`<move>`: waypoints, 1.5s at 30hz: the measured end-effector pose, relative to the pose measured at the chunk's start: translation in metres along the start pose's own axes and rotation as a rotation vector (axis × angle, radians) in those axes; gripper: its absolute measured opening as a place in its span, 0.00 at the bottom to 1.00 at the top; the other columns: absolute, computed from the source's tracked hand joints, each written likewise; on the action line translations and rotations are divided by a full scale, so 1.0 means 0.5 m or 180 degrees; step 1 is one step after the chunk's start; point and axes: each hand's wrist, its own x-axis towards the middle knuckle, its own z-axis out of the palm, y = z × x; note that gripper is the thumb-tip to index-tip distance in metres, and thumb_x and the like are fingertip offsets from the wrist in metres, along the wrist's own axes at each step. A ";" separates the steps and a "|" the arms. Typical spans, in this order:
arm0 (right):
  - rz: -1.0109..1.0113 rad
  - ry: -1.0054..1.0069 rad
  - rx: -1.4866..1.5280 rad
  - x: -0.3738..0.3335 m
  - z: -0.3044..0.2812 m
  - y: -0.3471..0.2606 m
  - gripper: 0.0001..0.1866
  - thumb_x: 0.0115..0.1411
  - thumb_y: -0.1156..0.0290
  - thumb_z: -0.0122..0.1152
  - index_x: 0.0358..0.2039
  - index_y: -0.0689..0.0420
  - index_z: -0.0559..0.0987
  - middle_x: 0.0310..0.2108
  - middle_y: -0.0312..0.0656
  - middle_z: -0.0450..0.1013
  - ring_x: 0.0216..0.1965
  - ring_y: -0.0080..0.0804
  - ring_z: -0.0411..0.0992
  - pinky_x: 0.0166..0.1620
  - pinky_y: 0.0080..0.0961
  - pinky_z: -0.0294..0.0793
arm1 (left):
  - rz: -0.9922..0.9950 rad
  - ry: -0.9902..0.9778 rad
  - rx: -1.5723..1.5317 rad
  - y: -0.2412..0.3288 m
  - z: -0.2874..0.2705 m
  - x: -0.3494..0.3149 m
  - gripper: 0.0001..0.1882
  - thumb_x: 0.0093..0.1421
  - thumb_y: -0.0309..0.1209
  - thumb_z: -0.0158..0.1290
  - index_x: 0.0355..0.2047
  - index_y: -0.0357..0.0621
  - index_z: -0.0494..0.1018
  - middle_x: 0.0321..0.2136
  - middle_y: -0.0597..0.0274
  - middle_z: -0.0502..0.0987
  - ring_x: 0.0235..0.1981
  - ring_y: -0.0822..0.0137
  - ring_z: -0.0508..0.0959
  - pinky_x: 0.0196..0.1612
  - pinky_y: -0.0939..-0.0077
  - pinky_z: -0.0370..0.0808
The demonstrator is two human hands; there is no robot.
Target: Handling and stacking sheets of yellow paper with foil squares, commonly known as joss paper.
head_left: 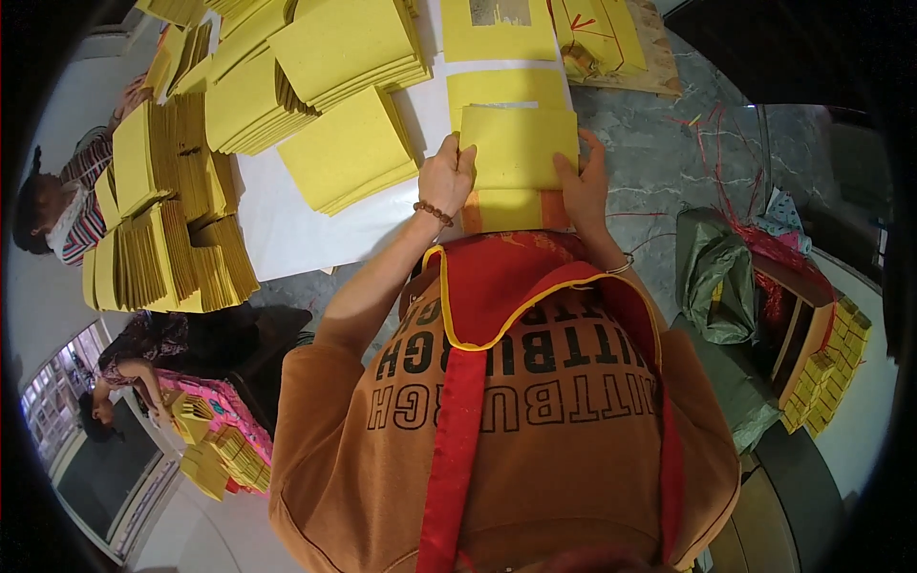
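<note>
My left hand (446, 180) grips the left edge of a yellow paper sheet (521, 148), thumb on top. On the opposite edge my right hand (586, 186) is closed, its thumb on the face and its fingers at the side. Whether this is one sheet or a thin stack I cannot tell. Beneath it, more yellow paper (506, 86) shows beyond the far edge, and a yellow piece with orange borders (509, 210) shows at the near edge. A stack of yellow paper (349, 148) lies on the white table (287, 215), left of my left hand.
Several yellow paper stacks (349, 48) fill the table's far left. A red-tied yellow bundle (602, 38) lies at the back right. Right of me are a dark green bag (716, 277) and red strings. Two people (86, 205) work at the left, one handling yellow paper.
</note>
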 end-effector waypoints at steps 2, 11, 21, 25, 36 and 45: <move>0.0023 0.0021 -0.0333 -0.003 0.001 -0.006 0.17 0.57 0.67 0.55 0.47 0.54 0.70 0.34 0.49 0.75 0.35 0.36 0.74 0.38 0.28 0.70 | -0.0050 0.0027 -0.0055 -0.001 -0.002 -0.001 0.14 0.58 0.35 0.48 0.38 0.36 0.65 0.16 0.45 0.73 0.19 0.44 0.74 0.22 0.55 0.68; -0.0432 0.0121 -0.0795 0.015 -0.002 0.016 0.15 0.55 0.67 0.55 0.45 0.53 0.73 0.36 0.50 0.74 0.37 0.48 0.73 0.39 0.33 0.71 | 0.1268 0.0195 0.1130 0.115 -0.053 -0.051 0.28 0.55 0.34 0.51 0.56 0.45 0.59 0.56 0.46 0.58 0.55 0.48 0.59 0.53 0.56 0.57; -0.0795 0.0319 -0.2421 -0.028 0.015 -0.042 0.20 0.50 0.56 0.60 0.44 0.47 0.75 0.54 0.47 0.63 0.54 0.48 0.61 0.49 0.44 0.62 | 0.1982 -0.0098 0.2056 0.041 0.057 -0.006 0.28 0.58 0.47 0.45 0.58 0.56 0.60 0.60 0.51 0.56 0.60 0.50 0.54 0.60 0.53 0.51; -0.1513 0.0424 -0.2892 -0.029 -0.002 0.003 0.27 0.48 0.47 0.58 0.50 0.40 0.73 0.60 0.48 0.53 0.59 0.52 0.51 0.54 0.53 0.52 | 0.2000 -0.0165 0.2001 0.042 0.063 -0.005 0.28 0.58 0.47 0.46 0.58 0.55 0.60 0.60 0.50 0.54 0.61 0.49 0.53 0.60 0.52 0.49; -0.0966 -0.0182 -0.1881 -0.031 -0.003 0.040 0.25 0.58 0.50 0.49 0.57 0.37 0.65 0.61 0.50 0.50 0.59 0.51 0.53 0.56 0.50 0.53 | 0.2285 -0.0783 0.2008 0.017 0.038 -0.005 0.29 0.55 0.51 0.49 0.57 0.62 0.61 0.62 0.49 0.50 0.63 0.46 0.45 0.59 0.41 0.40; -0.1009 0.0059 -0.2404 -0.004 -0.008 0.066 0.27 0.62 0.53 0.41 0.61 0.42 0.58 0.62 0.48 0.49 0.61 0.46 0.50 0.55 0.56 0.49 | 0.2381 -0.0775 0.1876 0.037 0.034 0.006 0.33 0.53 0.53 0.50 0.59 0.60 0.59 0.62 0.48 0.49 0.63 0.45 0.45 0.59 0.43 0.41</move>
